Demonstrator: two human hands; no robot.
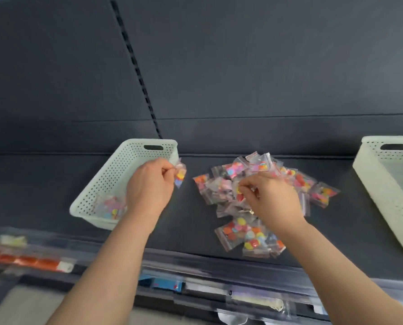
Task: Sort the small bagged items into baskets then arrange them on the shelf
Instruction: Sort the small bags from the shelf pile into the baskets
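Observation:
A pile of small clear bags (261, 202) filled with colourful round pieces lies on the dark shelf, in the middle. My left hand (149, 191) pinches one small bag (180, 175) and holds it just right of the pale green perforated basket (106, 184). That basket has a few bags in its near end. My right hand (271, 200) rests on the pile, fingertips closed on a bag with yellow and red pieces (240, 193). A second pale basket (383, 191) stands at the right edge, partly cut off.
The dark shelf surface (43, 184) runs left to right, backed by a dark panel with a slotted upright (134, 66). Along the front edge is a clear price rail (195, 266). Below it, orange items (27, 260) and other packets sit on a lower level.

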